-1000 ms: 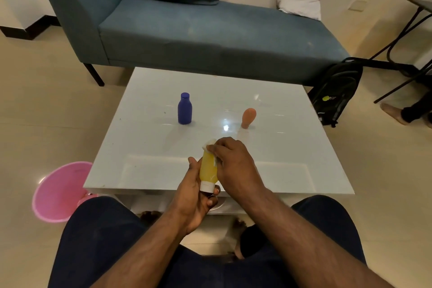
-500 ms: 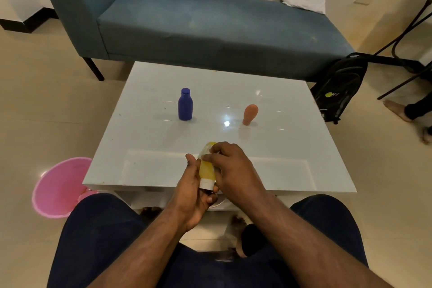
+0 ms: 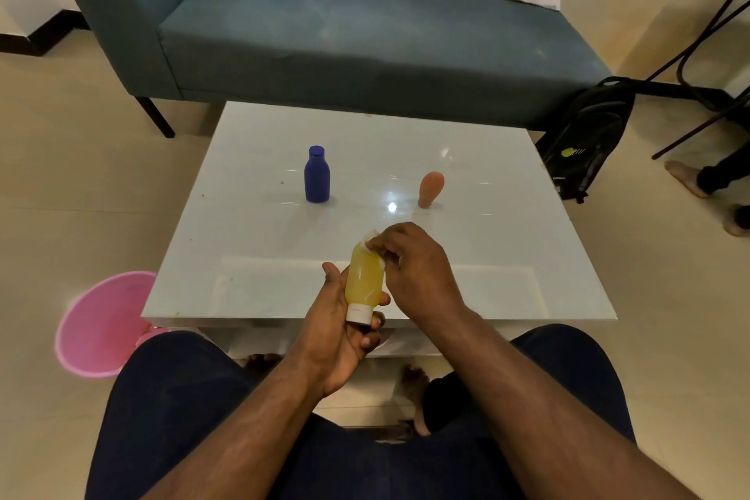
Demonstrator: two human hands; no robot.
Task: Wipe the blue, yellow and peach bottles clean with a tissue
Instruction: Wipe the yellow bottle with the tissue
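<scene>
My left hand point(image 3: 337, 333) grips the yellow bottle point(image 3: 363, 283) near its white cap, which points down toward me, over the table's near edge. Pressed against the bottle's upper end is a small white tissue point(image 3: 371, 246), pinched in my right hand point(image 3: 418, 270). Most of the tissue is hidden under the fingers. The blue bottle point(image 3: 317, 175) stands upright on the white glossy table point(image 3: 251, 239), left of centre. The peach bottle point(image 3: 430, 188) stands cap-down to the right of it. Both are apart from my hands.
A pink bin point(image 3: 101, 323) sits on the floor left of the table. A teal sofa point(image 3: 365, 37) runs behind the table, with a black backpack point(image 3: 584, 142) leaning at its right end. Another person's feet point(image 3: 690, 179) are at the far right. My knees are below the table's edge.
My right hand has slid the tissue up along the yellow bottle, uncovering more of its body. The left hand keeps the same hold near the cap.
</scene>
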